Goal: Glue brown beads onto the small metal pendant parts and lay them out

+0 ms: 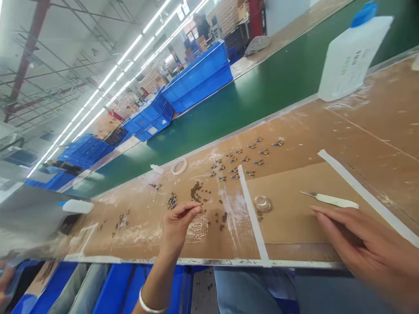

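Observation:
My left hand (pixel 178 226) is over the brown work surface. Its thumb and fingertips are pinched together beside a scatter of small brown beads (pixel 196 192); anything between them is too small to make out. At the right, my right hand (pixel 369 240) reaches over the board with fingers stretched out, holding nothing visible. Just beyond its fingertips lies a pick-like tool (pixel 337 200) with a white handle and thin metal tip. A small clear round dish (pixel 262 203) sits between the hands. Several small blue-and-gold pieces (pixel 245 159) lie spread out farther back, with a cluster of them (pixel 172 200) near my left hand.
A green belt (pixel 262 87) runs behind the table, with blue crates (pixel 199 83) beyond. A white bottle (pixel 355 59) with a blue cap stands at the back right. A tape roll (pixel 179 166) lies near the belt. White tape strips (pixel 252 213) cross the surface. Another person's legs (pixel 78 288) show lower left.

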`<state>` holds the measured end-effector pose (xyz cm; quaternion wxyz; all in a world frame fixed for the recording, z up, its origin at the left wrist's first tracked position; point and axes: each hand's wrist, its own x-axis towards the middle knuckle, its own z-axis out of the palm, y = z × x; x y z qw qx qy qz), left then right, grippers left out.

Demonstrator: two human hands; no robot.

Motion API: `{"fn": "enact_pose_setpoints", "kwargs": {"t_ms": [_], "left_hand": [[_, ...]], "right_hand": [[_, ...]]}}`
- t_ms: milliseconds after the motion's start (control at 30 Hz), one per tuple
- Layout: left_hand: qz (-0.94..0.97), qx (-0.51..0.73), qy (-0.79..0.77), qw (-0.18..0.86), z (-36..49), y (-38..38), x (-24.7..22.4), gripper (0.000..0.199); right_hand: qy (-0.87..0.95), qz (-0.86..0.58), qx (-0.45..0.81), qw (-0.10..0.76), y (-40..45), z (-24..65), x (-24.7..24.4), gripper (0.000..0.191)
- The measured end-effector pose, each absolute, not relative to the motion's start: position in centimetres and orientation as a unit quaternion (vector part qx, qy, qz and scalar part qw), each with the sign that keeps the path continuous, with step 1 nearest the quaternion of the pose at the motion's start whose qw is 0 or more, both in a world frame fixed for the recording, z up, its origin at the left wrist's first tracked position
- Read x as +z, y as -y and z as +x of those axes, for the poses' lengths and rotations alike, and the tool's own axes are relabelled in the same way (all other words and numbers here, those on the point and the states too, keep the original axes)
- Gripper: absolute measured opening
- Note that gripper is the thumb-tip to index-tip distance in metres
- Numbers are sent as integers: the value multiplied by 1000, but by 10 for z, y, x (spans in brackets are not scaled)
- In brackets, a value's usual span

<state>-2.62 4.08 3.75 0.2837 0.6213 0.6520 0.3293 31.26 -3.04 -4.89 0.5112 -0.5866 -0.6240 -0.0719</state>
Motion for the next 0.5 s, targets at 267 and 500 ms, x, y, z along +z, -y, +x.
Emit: {"fn": "enact_pose_setpoints", "kwargs": {"t_ms": [267,500], "left_hand": [[610,363,-580,400,57,-52,36,16],[754,280,-525,278,77,-59,37,11]], "right_hand": [[621,-541,-44,565,23,312,-48,25],[613,-543,-31,573,25,314,-44,25]]}}
